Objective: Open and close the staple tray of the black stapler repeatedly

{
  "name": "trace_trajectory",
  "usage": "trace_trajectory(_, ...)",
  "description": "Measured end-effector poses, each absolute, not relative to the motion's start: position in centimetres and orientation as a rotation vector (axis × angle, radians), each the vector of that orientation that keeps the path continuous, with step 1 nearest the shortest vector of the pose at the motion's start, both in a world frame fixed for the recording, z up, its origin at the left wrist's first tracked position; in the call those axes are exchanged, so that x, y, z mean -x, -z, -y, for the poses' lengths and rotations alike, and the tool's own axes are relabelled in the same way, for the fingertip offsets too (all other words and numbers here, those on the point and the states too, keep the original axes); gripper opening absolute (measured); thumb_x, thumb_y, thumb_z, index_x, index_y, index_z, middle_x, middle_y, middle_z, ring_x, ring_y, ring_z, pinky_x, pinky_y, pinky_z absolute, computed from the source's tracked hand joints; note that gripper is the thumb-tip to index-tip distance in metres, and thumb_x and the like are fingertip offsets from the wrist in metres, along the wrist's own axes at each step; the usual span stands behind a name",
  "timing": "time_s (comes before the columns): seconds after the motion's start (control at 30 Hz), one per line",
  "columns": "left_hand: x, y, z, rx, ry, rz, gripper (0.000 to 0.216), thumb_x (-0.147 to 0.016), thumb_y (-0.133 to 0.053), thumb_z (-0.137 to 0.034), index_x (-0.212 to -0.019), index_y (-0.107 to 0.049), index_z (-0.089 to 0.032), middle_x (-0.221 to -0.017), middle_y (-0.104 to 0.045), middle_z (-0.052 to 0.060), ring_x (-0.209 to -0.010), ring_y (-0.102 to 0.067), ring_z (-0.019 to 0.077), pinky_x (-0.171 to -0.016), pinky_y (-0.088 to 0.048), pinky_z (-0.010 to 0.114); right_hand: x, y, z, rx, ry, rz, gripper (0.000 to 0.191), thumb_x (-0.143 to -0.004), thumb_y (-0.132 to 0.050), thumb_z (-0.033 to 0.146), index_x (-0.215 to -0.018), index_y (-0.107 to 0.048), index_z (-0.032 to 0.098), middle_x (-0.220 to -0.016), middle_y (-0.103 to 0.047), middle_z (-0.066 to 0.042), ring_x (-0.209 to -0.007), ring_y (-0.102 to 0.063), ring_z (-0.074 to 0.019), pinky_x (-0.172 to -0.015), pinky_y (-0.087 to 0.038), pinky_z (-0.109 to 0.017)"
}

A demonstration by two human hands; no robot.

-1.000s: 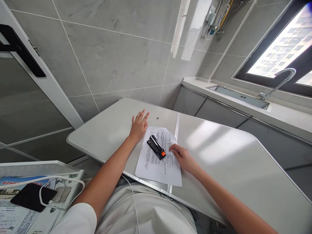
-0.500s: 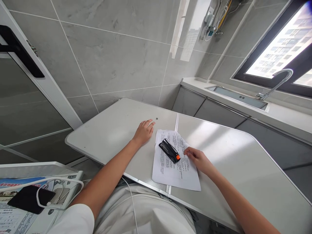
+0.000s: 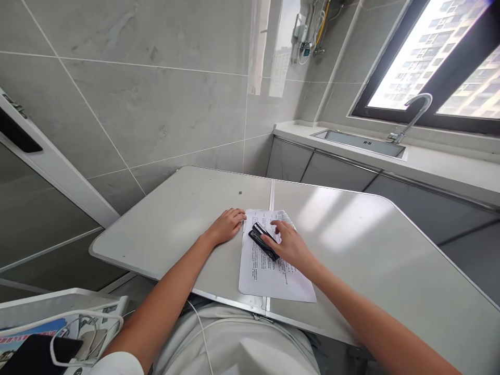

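A printed sheet of paper [image 3: 260, 286] lies on the white table, with a black stapler [image 3: 258, 233] resting aslant on it. My right hand [image 3: 291, 245] is over the stapler's near end, which it partly covers. The thumb lies along the stapler's top, and the index finger reaches out beyond its right side, apart from the thumb. My left hand [image 3: 229, 224] rests palm down on the table, fingers stretched out, their tips at the paper's upper left edge. A tiny dark piece [image 3: 240, 192], too small to name, lies farther back.
The folding table [image 3: 344, 260] has a metal seam down its middle. A white cart [image 3: 62, 297] with cables, a black flat object [image 3: 39, 357] and papers stands at lower left. Behind are a tiled wall, and at right a counter with a sink [image 3: 363, 144] and faucet [image 3: 414, 117].
My right hand has moved left from the paper's right edge onto the stapler. My left hand has come down to the paper's left edge. The camera view has shifted.
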State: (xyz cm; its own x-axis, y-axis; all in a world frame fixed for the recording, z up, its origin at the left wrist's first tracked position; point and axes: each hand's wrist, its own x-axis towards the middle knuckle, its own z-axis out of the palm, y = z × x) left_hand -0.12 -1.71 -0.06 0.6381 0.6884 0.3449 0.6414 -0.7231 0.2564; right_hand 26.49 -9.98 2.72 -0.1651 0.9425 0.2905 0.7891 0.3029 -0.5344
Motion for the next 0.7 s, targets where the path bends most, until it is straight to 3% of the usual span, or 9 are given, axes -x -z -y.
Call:
trace_trajectory(0.1, 0.3, -0.2, 1.9, -2.753, -0.596, -1.038, 0.032, -0.101, -0.048, -0.022, -0.128, -0.064, -0.025, -0.145, -0.059, 0.008, -0.133, -0.055, 0.0253, -0.113, -0.043, 0.046, -25.5, -1.7, 10.0, 1.482, -0.509, 2.053, 0.042, -0.093, -0.063, 0.051, -0.124, -0.061, 0.024, -0.099, -0.072, -0.007, -0.090, -0.067, -0.0256, -0.076, -0.049, -0.035)
trace_trajectory(0.27, 0.4, -0.4, 2.1, -2.706, -0.462, -0.947, 0.034, -0.102, -0.049, -0.029, -0.132, -0.063, -0.027, -0.149, -0.058, 0.007, -0.139, -0.052, 0.0244, -0.118, -0.040, 0.046, -26.0, -1.1, 10.2, 1.442, -0.481, 2.077, 0.023, -0.094, -0.061, 0.029, -0.116, -0.065, 0.023, -0.100, -0.073, -0.007, -0.091, -0.066, -0.0252, -0.079, -0.047, -0.035)
trace_trajectory(0.47, 0.5, -0.4, 1.9, -2.618, -0.362, -0.951, 0.040, -0.105, -0.043, -0.036, -0.141, -0.060, -0.027, -0.158, -0.050, 0.006, -0.149, -0.041, 0.0258, -0.127, -0.025, 0.051, -28.0, -1.3, 9.2, 1.410, -0.414, 2.078, 0.031, -0.097, -0.055, 0.020, -0.126, -0.064, 0.024, -0.113, -0.071, -0.008, -0.106, -0.062, -0.0267, -0.094, -0.046, -0.042)
trace_trajectory(0.6, 0.5, -0.6, 2.1, -2.576, -0.380, -0.943, 0.050, -0.097, -0.059, -0.050, -0.141, -0.060, -0.026, -0.159, -0.049, 0.009, -0.150, -0.039, 0.0306, -0.127, -0.022, 0.054, -28.4, -0.8, 8.6, 1.386, -0.426, 2.123, 0.033, -0.100, -0.051, 0.021, -0.130, -0.063, 0.026, -0.117, -0.071, -0.008, -0.110, -0.061, -0.0276, -0.099, -0.044, -0.046)
trace_trajectory(0.7, 0.2, -0.9, 2.5, -2.581, -0.415, -0.934, 0.051, -0.094, -0.064, -0.050, -0.138, -0.061, -0.026, -0.157, -0.050, 0.010, -0.149, -0.039, 0.0320, -0.126, -0.022, 0.055, -28.5, -0.7, 8.4, 1.330, -0.450, 2.137, 0.036, -0.100, -0.052, 0.023, -0.134, -0.061, 0.027, -0.120, -0.071, -0.008, -0.112, -0.061, -0.0275, -0.099, -0.045, -0.046)
